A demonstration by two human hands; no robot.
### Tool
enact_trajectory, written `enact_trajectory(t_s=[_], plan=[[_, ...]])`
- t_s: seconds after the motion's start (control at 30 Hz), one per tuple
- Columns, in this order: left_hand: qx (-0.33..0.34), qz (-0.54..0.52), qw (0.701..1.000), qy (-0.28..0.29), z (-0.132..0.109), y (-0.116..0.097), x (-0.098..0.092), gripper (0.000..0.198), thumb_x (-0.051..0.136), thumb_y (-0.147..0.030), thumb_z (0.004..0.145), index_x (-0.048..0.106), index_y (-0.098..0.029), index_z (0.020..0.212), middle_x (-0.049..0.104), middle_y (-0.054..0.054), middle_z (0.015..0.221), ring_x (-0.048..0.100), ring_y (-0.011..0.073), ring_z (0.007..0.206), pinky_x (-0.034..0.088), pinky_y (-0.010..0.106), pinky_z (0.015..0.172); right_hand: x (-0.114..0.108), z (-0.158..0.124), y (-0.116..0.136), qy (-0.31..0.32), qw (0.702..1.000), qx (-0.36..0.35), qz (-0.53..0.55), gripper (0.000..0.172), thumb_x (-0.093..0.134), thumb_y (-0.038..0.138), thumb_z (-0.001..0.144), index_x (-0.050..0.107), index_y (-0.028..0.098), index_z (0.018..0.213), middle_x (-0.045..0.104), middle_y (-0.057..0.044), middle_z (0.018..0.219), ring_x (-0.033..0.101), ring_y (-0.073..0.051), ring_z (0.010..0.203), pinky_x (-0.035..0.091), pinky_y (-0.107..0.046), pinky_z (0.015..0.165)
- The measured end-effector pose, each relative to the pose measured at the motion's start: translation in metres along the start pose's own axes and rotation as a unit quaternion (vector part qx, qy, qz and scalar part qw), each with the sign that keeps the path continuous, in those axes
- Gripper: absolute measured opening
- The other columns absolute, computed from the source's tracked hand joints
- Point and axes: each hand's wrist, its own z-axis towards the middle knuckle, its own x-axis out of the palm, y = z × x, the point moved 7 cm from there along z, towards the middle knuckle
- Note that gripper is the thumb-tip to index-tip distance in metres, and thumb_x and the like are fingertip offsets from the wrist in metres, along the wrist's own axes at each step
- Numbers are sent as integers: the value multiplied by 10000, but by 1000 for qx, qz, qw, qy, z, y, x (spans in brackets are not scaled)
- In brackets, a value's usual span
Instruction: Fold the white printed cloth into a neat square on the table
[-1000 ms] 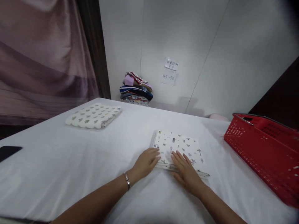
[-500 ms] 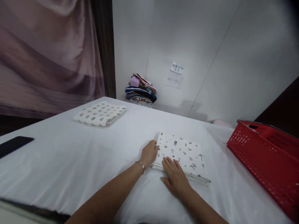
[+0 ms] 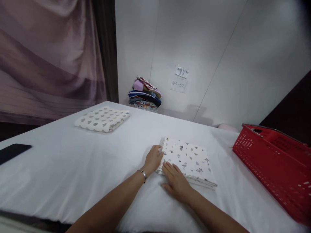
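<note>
A folded white cloth with small plant and bird prints (image 3: 191,158) lies flat on the white-covered table (image 3: 102,174). At its left edge is my left hand (image 3: 153,159), fingers curled against the side and fingertips partly hidden; whether it pinches the cloth is unclear. My right hand (image 3: 177,182) rests palm down over the near left corner, its fingers on the cloth and slightly spread, its thumb out on the table. Farther back on the left lies another folded white cloth with grey prints (image 3: 102,119), touched by neither hand.
A red perforated basket (image 3: 272,165) stands along the right side. A dark flat object (image 3: 15,152) lies at the left edge. Beyond the table rises a stack of folded fabrics (image 3: 145,94) by the wall, near paper signs (image 3: 178,84). A curtain (image 3: 48,58) hangs at left.
My right hand has slid left along the cloth's near edge, closer to my left hand. The whole view has shifted slightly; the cloth lies about as before.
</note>
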Motion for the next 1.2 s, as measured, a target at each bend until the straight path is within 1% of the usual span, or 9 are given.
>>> enact_trajectory(t_s=[0.1, 0.17, 0.27, 0.4, 0.5, 0.67, 0.87, 1.07, 1.2], plan=[[99, -1, 995, 15, -19, -18, -10, 249, 481, -160, 789, 518, -204, 1031, 522, 38, 1115, 488, 166, 1022, 398, 293, 868, -22, 8, -18, -35, 997, 26, 59, 565, 401, 362, 884, 251, 202, 1405, 310, -63, 1432, 214, -213, 1336, 227, -436, 1077], [152, 12, 987, 56, -35, -27, -12, 157, 472, -156, 804, 561, -207, 923, 547, 29, 1024, 484, 169, 983, 401, 303, 851, -39, 24, -36, -74, 993, 60, 63, 527, 357, 349, 899, 285, 174, 1391, 319, -74, 1427, 211, -205, 1337, 214, -420, 1080], [167, 21, 981, 96, -52, -30, -12, 152, 444, -193, 849, 586, -195, 796, 558, 24, 878, 486, 158, 874, 410, 291, 769, -51, 67, -61, -75, 991, 107, 35, 521, 367, 340, 885, 352, 107, 1350, 325, -118, 1418, 214, -234, 1331, 211, -409, 1069], [159, 29, 982, 101, -56, -26, -10, 197, 446, -194, 857, 606, -191, 743, 555, 23, 854, 475, 152, 847, 399, 283, 741, -42, 129, -83, -38, 983, 182, -4, 520, 358, 342, 882, 353, 95, 1339, 323, -134, 1414, 216, -245, 1324, 215, -398, 1047], [164, 45, 980, 107, -55, -24, -8, 211, 446, -197, 861, 611, -192, 731, 557, 22, 859, 471, 151, 842, 393, 282, 732, -18, 154, -90, 11, 974, 225, -28, 623, 363, 450, 869, 321, 65, 1357, 231, -156, 1451, 146, -274, 1341, 147, -422, 1059], [180, 86, 973, 115, -54, -24, -5, 228, 439, -206, 868, 604, -179, 713, 552, 33, 842, 468, 156, 829, 388, 285, 716, 8, 155, -96, 55, 967, 245, -52, 704, 365, 526, 839, 270, 97, 1390, 115, -110, 1489, 33, -251, 1361, 41, -403, 1074], [177, 105, 971, 120, -53, -28, -5, 261, 417, -206, 872, 613, -173, 702, 551, 42, 823, 471, 158, 805, 386, 290, 699, -1, 159, -96, 74, 967, 241, -39, 732, 326, 577, 837, 279, 91, 1383, 129, -133, 1483, 55, -270, 1358, 76, -430, 1065], [175, 101, 972, 121, -52, -27, -5, 281, 409, -242, 879, 611, -188, 691, 555, 44, 836, 478, 169, 807, 398, 303, 697, 1, 161, -85, 35, 972, 229, -35, 745, 349, 607, 822, 333, 84, 1353, 118, -163, 1478, 18, -293, 1358, 46, -474, 1065], [182, 73, 973, 123, -52, -27, -8, 274, 402, -262, 881, 599, -201, 701, 554, 36, 846, 480, 171, 825, 411, 314, 720, -4, 161, -81, 47, 976, 212, -5, 748, 381, 621, 806, 353, 105, 1347, 227, -138, 1457, 94, -298, 1350, 105, -476, 1064]])
